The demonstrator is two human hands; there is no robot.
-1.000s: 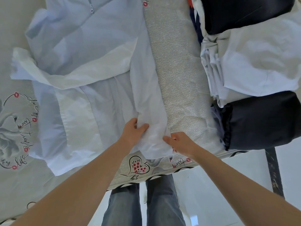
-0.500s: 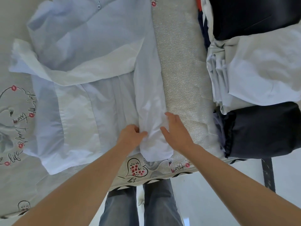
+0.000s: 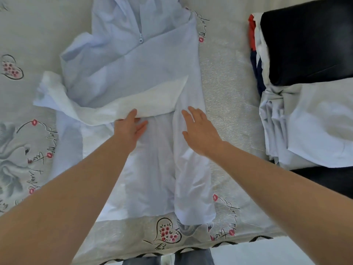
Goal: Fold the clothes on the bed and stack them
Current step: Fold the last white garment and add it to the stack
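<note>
Both hands have moved up from the hem of the pale blue jacket (image 3: 145, 77) toward its middle.

The left hand (image 3: 129, 129) lies flat with fingers straight, its fingertips tucked under the edge of the white sleeve (image 3: 122, 107) folded across the jacket. The right hand (image 3: 200, 131) is spread open, palm down, on the folded-in right side. The jacket lies zipper-up on the printed bedsheet (image 3: 225, 77), near the bed's front edge. A stack of dark and white folded clothes (image 3: 309, 96) sits well to the right.

A grey heart-printed bedsheet (image 3: 219, 77) covers the bed, with seemingly pale floor (image 3: 257, 253) beyond its edge
</note>
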